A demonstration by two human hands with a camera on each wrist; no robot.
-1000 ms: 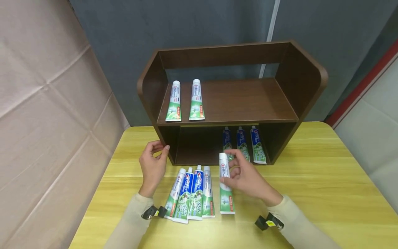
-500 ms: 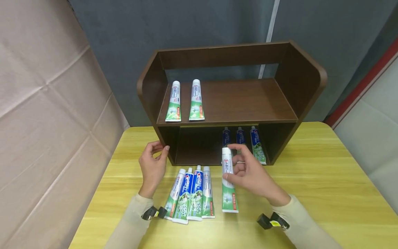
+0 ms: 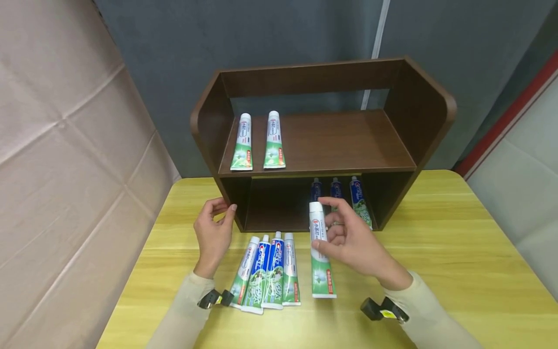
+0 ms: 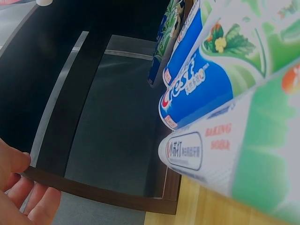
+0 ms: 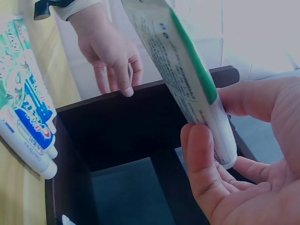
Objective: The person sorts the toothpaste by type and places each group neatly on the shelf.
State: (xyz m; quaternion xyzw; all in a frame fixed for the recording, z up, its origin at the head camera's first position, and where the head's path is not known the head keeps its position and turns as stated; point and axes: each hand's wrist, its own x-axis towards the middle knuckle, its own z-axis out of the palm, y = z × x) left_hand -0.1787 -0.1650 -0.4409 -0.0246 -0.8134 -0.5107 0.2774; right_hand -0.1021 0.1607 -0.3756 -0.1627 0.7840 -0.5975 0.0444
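Note:
A white and green toothpaste tube (image 3: 320,261) is pinched between the thumb and fingers of my right hand (image 3: 355,242), cap end up, above the table. In the right wrist view the tube's printed back (image 5: 187,70) shows. My left hand (image 3: 213,232) holds the front edge of the left side panel of a brown two-tier shelf (image 3: 348,140), thumb on one side and fingers on the other. Between the hands lie several toothpaste tubes: white and green ones (image 3: 290,271) on the outside, blue and green ones (image 3: 274,276) in the middle, partly overlapping.
Two white and green tubes (image 3: 274,140) lie on the upper shelf at the left. Three blue and green tubes (image 3: 360,201) lie at the right of the lower compartment, two partly hidden by my right hand. The shelf stands on a yellow wood-grain table (image 3: 453,252).
My right hand has raised the toothpaste tube a little and shifted it slightly right. My left hand has stayed at the shelf's side panel, and the other tubes lie as before.

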